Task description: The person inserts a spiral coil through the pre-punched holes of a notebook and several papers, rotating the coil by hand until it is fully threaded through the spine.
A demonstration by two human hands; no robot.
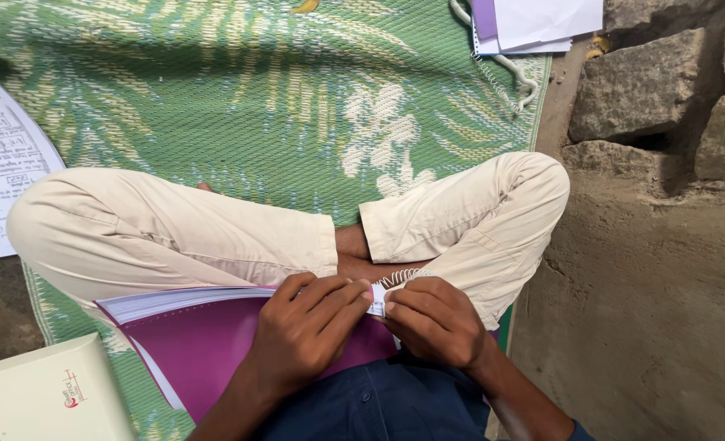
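the thick purple-covered stack of white paper (pixel 207 335) lies on the person's lap, its white plastic spiral coil (pixel 401 278) at the corner. left hand (pixel 305 327) and right hand (pixel 436 320) pinch shut on that corner. it looks bendy and light, best held by the edge. green woven mat (pixel 240 98) underneath.

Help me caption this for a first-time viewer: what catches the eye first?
At bottom centre, the left hand and right hand pinch a white spiral coil at the edge of a purple-covered booklet on the lap. Behind the crossed legs in beige trousers spreads a green woven mat; a rough stone wall rises at right.
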